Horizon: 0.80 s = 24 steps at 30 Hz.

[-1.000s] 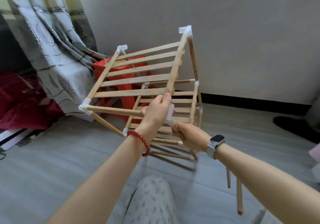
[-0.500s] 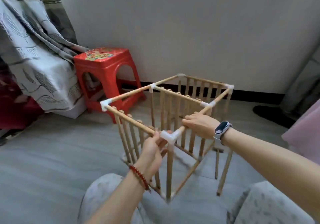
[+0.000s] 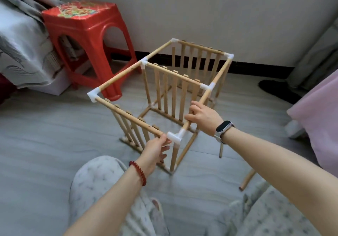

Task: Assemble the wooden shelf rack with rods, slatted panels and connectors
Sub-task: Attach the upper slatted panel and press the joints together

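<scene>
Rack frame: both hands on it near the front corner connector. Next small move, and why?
Probably press the near rods home into the front corner connector. The left hand holds the slatted rod beside it, the right hand grips the side rod just behind it, and the rack stands on the floor. Whether that joint is fully seated cannot be told.

One rack (image 3: 164,93), three slatted panels (image 3: 172,93), one stool (image 3: 86,27), two hands (image 3: 204,118).

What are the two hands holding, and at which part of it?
Both hold the wooden rack by its top rods: the left hand beside the near white corner connector, the right hand further along the right rod.
</scene>
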### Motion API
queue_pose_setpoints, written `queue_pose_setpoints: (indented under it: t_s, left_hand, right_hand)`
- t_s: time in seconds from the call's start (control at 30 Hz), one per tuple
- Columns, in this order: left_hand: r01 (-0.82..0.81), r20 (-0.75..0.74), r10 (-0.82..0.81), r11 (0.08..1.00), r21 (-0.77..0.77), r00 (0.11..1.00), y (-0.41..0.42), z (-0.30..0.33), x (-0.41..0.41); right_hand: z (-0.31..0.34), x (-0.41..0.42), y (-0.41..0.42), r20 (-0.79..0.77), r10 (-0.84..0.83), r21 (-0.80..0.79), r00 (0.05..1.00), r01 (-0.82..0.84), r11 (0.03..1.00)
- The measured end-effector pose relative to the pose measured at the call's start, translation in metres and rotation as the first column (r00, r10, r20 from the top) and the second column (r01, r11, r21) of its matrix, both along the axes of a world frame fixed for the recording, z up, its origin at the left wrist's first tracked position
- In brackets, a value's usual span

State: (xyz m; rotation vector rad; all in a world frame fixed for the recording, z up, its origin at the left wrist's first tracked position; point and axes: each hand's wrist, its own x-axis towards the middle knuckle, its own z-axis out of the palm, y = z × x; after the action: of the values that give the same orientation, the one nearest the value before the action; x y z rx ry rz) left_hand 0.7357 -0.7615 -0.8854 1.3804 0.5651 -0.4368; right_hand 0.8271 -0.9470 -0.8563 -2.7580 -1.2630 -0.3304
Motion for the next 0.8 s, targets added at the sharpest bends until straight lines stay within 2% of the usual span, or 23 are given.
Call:
queue_pose_setpoints:
  t_s: [0.07, 0.1, 0.13, 0.2, 0.23, 0.27, 0.3, 0.37, 0.43, 0.5, 0.53, 0.6, 0.67, 0.8]
  left_hand:
    - [0.22, 0.061, -0.25, 0.926, 0.307, 0.966, 0.007, 0.007, 0.01]
    - [0.267, 0.125, -0.359, 0.847, 0.459, 0.925, 0.011, 0.01, 0.015]
    - [0.266, 0.186, -0.475, 0.727, 0.633, 0.86, 0.015, 0.012, 0.02]
    - [0.081, 0.203, -0.692, 0.355, 0.931, 0.693, 0.02, 0.015, 0.027]
    - [-0.041, 0.179, -0.773, 0.195, 0.98, 0.609, 0.018, 0.014, 0.03]
    - [-0.132, 0.158, -0.829, 0.103, 0.986, 0.537, 0.014, 0.012, 0.033]
    - [-0.18, 0.156, -0.861, 0.076, 0.981, 0.484, 0.009, 0.011, 0.036]
    - [-0.166, 0.14, -0.903, 0.078, 0.983, 0.405, -0.001, 0.009, 0.048]
    - [-0.097, 0.072, -0.932, 0.039, 0.995, 0.356, -0.007, 0.006, 0.06]
    - [-0.074, 0.043, -0.949, 0.021, 0.997, 0.313, -0.011, 0.005, 0.068]
    - [-0.076, 0.029, -0.958, 0.007, 0.997, 0.287, -0.015, 0.005, 0.071]
    - [-0.096, -0.009, -0.972, -0.033, 0.995, 0.236, -0.024, 0.003, 0.073]
    - [-0.098, -0.034, -0.975, -0.057, 0.994, 0.219, -0.035, 0.002, 0.076]
    - [-0.065, -0.008, -0.985, -0.019, 0.998, 0.17, -0.055, -0.005, 0.083]
  right_hand:
    - [-0.003, 0.004, -0.005, -0.047, -0.121, -0.039, 0.991, 0.12, 0.992]
    - [-0.008, 0.005, -0.011, -0.092, -0.191, -0.07, 0.977, 0.186, 0.98]
    - [-0.013, 0.007, -0.019, -0.132, -0.251, -0.076, 0.959, 0.243, 0.967]
    - [-0.017, 0.01, -0.03, -0.244, -0.347, -0.04, 0.906, 0.348, 0.937]
    - [-0.017, 0.012, -0.035, -0.306, -0.392, -0.019, 0.868, 0.406, 0.914]
    - [-0.017, 0.014, -0.036, -0.384, -0.42, 0.022, 0.822, 0.463, 0.886]
    - [-0.015, 0.015, -0.034, -0.467, -0.427, 0.097, 0.775, 0.525, 0.846]
    - [-0.012, 0.008, -0.027, -0.591, -0.394, 0.281, 0.704, 0.637, 0.718]
    - [-0.016, -0.006, -0.018, -0.59, -0.353, 0.371, 0.726, 0.632, 0.68]
    - [-0.029, -0.018, -0.013, -0.56, -0.367, 0.389, 0.743, 0.627, 0.675]
    - [-0.034, -0.021, -0.012, -0.575, -0.4, 0.398, 0.714, 0.671, 0.625]
    - [-0.039, -0.022, -0.01, -0.667, -0.451, 0.409, 0.593, 0.798, 0.443]
    - [-0.039, -0.02, -0.009, -0.766, -0.409, 0.4, 0.495, 0.866, 0.299]
    - [-0.038, -0.019, -0.017, -0.817, -0.352, 0.413, 0.457, 0.89, 0.196]
